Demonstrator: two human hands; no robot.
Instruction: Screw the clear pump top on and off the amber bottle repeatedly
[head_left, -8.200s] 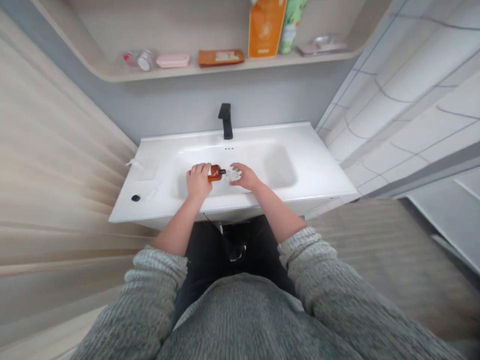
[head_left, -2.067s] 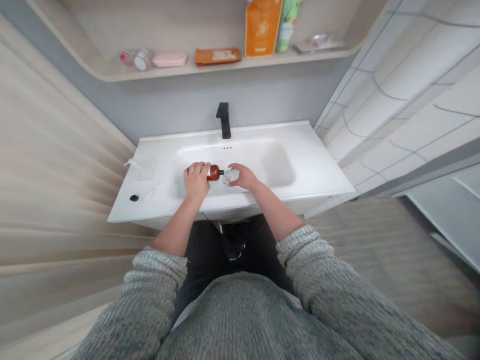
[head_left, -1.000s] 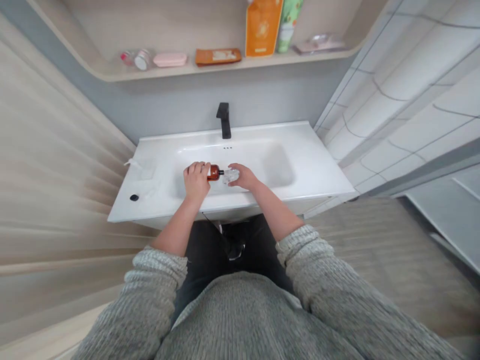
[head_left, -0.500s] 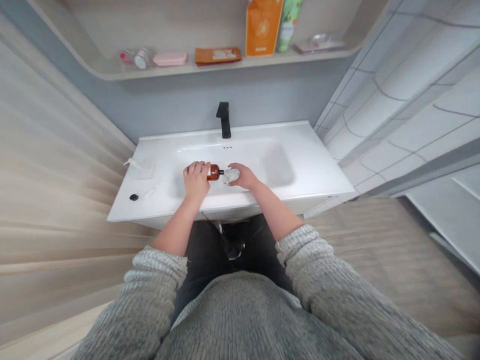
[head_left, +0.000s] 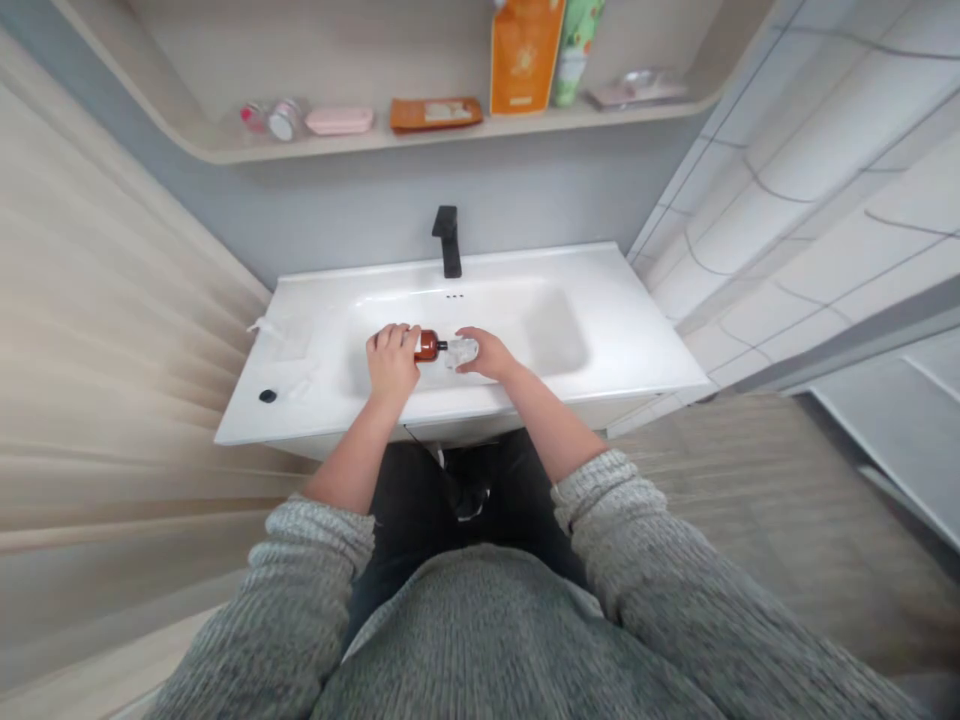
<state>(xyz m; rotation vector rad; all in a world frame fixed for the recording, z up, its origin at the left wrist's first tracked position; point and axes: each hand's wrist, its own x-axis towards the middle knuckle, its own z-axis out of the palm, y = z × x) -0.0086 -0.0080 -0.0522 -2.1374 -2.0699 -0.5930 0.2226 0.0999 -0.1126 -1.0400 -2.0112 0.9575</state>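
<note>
Over the white sink basin (head_left: pixel 517 310), my left hand (head_left: pixel 393 362) is wrapped round an amber bottle (head_left: pixel 428 346) with a pale label. The bottle lies tipped on its side, its dark neck pointing right. That neck meets the opening of a small clear container (head_left: pixel 461 351), perhaps a cup or bottle. My right hand (head_left: pixel 489 354) grips the clear container from the right, thumb and fingers curved round it. Whether liquid is flowing is too small to tell. The far end of the amber bottle is hidden under my left hand.
Behind the basin stands a black faucet (head_left: pixel 448 242). A small black cap (head_left: pixel 268 396) and a clear item with a white nozzle (head_left: pixel 262 326) are on the counter's left. Above, a shelf (head_left: pixel 330 148) holds an orange pouch (head_left: pixel 525 60), a green tube (head_left: pixel 574 55) and a pink case (head_left: pixel 340 121).
</note>
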